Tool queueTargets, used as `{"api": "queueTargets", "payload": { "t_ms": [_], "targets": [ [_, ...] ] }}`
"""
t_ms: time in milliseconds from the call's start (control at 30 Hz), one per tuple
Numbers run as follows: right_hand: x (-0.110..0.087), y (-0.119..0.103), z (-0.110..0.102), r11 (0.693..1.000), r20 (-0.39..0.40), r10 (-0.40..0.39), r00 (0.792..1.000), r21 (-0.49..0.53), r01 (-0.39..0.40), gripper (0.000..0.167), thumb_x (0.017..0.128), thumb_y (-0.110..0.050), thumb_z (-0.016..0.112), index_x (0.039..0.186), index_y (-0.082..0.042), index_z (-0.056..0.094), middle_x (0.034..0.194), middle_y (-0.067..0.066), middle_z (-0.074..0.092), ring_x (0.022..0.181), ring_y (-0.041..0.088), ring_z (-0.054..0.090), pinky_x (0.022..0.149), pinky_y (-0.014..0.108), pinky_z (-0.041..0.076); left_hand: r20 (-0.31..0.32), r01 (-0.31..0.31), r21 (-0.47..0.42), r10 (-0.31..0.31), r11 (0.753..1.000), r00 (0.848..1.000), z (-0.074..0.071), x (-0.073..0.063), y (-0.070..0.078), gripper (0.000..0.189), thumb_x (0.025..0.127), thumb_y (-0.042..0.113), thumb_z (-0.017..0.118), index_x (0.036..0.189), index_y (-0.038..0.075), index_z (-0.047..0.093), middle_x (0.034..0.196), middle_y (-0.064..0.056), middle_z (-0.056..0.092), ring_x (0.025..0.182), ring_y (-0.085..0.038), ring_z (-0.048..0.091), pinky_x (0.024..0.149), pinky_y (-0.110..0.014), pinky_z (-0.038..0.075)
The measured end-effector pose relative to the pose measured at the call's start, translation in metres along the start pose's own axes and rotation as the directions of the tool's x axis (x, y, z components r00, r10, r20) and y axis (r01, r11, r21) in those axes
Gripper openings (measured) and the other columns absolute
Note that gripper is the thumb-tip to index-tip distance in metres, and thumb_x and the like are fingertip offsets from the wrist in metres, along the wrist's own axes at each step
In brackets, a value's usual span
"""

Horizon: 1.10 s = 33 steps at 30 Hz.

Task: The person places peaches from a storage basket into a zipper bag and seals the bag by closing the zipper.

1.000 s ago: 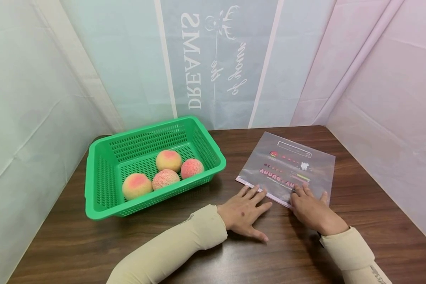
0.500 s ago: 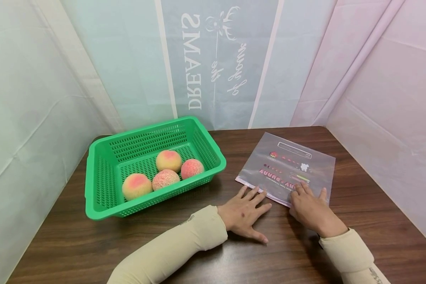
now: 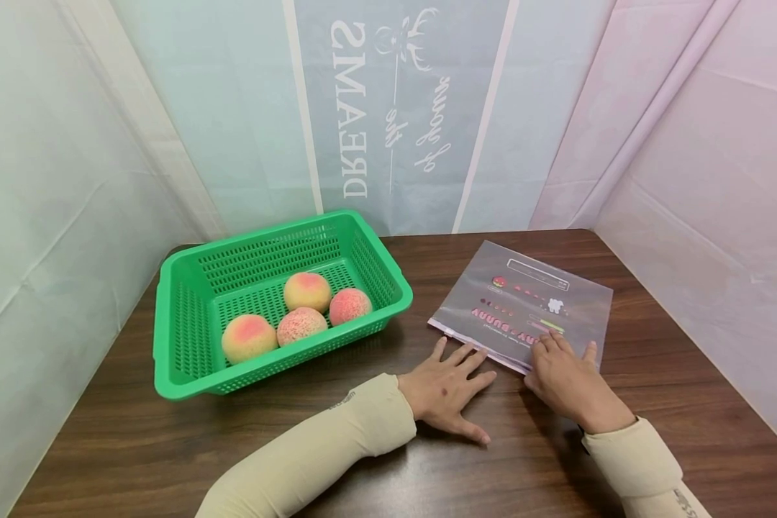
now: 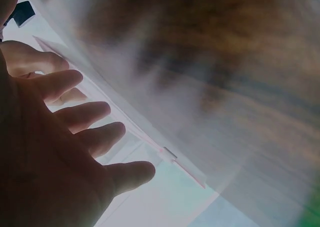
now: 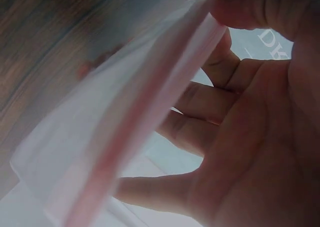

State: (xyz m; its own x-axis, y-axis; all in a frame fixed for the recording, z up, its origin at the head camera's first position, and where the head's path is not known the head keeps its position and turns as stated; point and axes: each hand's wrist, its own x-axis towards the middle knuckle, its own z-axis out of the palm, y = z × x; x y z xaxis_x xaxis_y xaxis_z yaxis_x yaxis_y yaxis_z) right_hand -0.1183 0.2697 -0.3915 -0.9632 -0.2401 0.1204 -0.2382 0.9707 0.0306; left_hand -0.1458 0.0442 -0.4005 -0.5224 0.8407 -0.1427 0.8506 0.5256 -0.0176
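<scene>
A translucent zip bag (image 3: 524,293) with printed pink letters and small pictures lies flat at the right of the table. Its pink-edged zip side faces the person. My right hand (image 3: 565,380) is over the near right corner; in the right wrist view, thumb and forefinger (image 5: 245,7) pinch the zip edge (image 5: 145,107), other fingers behind the film. With fingers spread, my left hand (image 3: 445,390) rests palm down, fingertips right at the zip edge. A small zip slider (image 4: 170,154) shows beyond its fingertips in the left wrist view.
A green perforated basket (image 3: 168,324) stands at the left with several peaches (image 3: 249,339) inside. The brown wooden table (image 3: 511,460) meets pale cloth walls at its sides and a printed curtain (image 3: 395,108) at the back.
My right hand has shifted slightly to the left with the bag's near edge. The zip edge's left end has moved a little left. My left hand has stayed nearly still.
</scene>
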Motion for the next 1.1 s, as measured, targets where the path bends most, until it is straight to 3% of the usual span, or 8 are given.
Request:
{"api": "queueTargets", "payload": {
  "t_ms": [300,567,933,1100],
  "targets": [
    [-0.003,-0.002,0.0,0.999,-0.091,-0.038,0.995,0.014,0.04,0.015,0.084,-0.011,0.064,0.085,0.002,0.056,0.122,0.032,0.06,0.123,0.046,0.052,0.085,0.086,0.028,0.024,0.027,0.054,-0.029,0.998,0.999,-0.004,0.005,0.006,0.097,0.081,0.086,0.045,0.157,0.028,0.03,0.164,-0.003,0.023,0.151,-0.023,0.018,0.116,-0.056,0.022],
    [-0.003,-0.005,0.001,0.996,-0.157,-0.082,0.984,0.017,0.086,0.014,0.084,-0.01,0.064,0.082,-0.001,0.053,0.12,0.03,0.061,0.123,0.043,0.053,0.086,0.084,0.031,0.046,0.054,0.079,-0.058,0.995,0.997,-0.008,0.009,0.009,0.102,0.079,0.088,0.044,0.159,0.026,0.026,0.165,-0.004,0.021,0.15,-0.024,0.021,0.116,-0.055,0.023],
    [-0.006,-0.003,0.002,0.995,-0.191,-0.091,0.977,0.025,0.098,0.017,0.083,-0.009,0.066,0.08,-0.003,0.05,0.12,0.032,0.061,0.123,0.043,0.052,0.083,0.082,0.035,0.133,0.093,0.078,-0.103,0.993,0.986,-0.012,0.012,0.012,0.105,0.078,0.09,0.042,0.16,0.027,0.024,0.164,-0.002,0.022,0.15,-0.024,0.021,0.117,-0.054,0.021],
    [-0.007,-0.002,0.001,0.997,-0.158,-0.063,0.985,0.035,0.07,0.016,0.081,-0.008,0.065,0.081,0.0,0.052,0.121,0.034,0.059,0.124,0.047,0.05,0.084,0.082,0.034,0.159,0.1,0.075,-0.111,0.992,0.981,-0.011,0.012,0.014,0.104,0.078,0.09,0.042,0.159,0.028,0.025,0.163,0.001,0.025,0.149,-0.023,0.023,0.117,-0.054,0.02]
  ]
}}
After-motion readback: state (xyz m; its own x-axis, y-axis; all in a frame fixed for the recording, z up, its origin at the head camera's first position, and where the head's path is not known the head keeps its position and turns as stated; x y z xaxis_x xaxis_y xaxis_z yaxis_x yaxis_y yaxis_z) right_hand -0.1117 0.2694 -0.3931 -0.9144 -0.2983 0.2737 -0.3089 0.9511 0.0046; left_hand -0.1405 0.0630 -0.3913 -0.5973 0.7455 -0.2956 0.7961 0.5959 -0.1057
